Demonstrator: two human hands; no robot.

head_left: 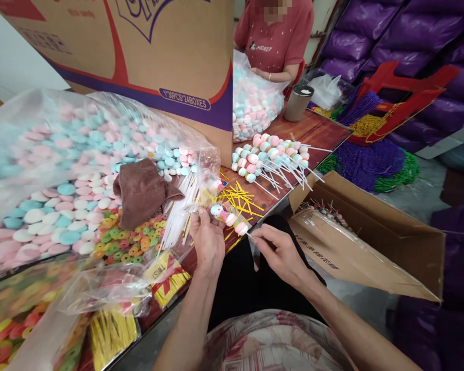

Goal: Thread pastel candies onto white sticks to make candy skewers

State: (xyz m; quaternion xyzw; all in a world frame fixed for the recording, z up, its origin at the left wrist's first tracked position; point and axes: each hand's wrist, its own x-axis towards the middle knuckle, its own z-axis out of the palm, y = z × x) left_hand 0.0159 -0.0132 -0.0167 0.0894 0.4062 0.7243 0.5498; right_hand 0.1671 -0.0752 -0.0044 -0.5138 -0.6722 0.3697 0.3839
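A marshmallow skewer [230, 218] in pink, white and blue spans the gap between my two hands at the table's edge. My left hand [209, 239] is closed at its upper end, where some clear plastic shows around the fingertips. The white stick at the lower end is pinched between thumb and fingers of my right hand [280, 252]. Gold twist ties [239, 198] lie loose just beyond the skewer. White sticks [181, 211] are heaped left of my left hand, beside ring-shaped gummies [129, 239] and a brown cloth [139, 190].
Loose marshmallows [58, 211] spill from a big clear bag on the left. Finished skewers [272, 154] are piled near a tall carton [158, 67]. Another person [278, 41] sits across with a marshmallow bag [255, 98]. An open box [371, 232] stands at right, below a cup [298, 103].
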